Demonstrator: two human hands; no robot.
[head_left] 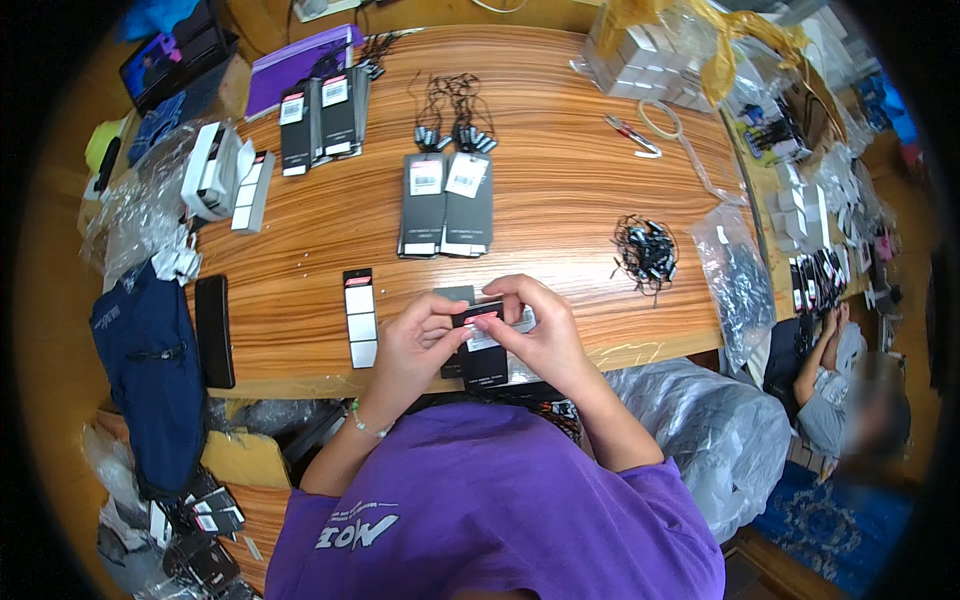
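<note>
At the table's near edge my left hand (pixel 428 332) and my right hand (pixel 545 338) pinch a black hang tag (pixel 487 368) between them. A sticker with a red top and a white lower part shows on the tag, with both thumbs on it. Another dark tag (pixel 455 294) lies partly hidden behind it. Left of my hands lies a backing strip of white labels (pixel 361 328) with a red mark at its upper end. Beyond them, two stacks of dark tags (pixel 422 215) with black strings lie side by side, a white sticker on each top tag.
More tags (pixel 340 118) lie by a purple pouch (pixel 290 75) at far left. A black phone (pixel 214 332) sits near left. Rightward are a pile of black strings (pixel 645 255), red-handled snips (pixel 630 134) and bagged white boxes (pixel 645 60). A person (pixel 835 400) works farther right.
</note>
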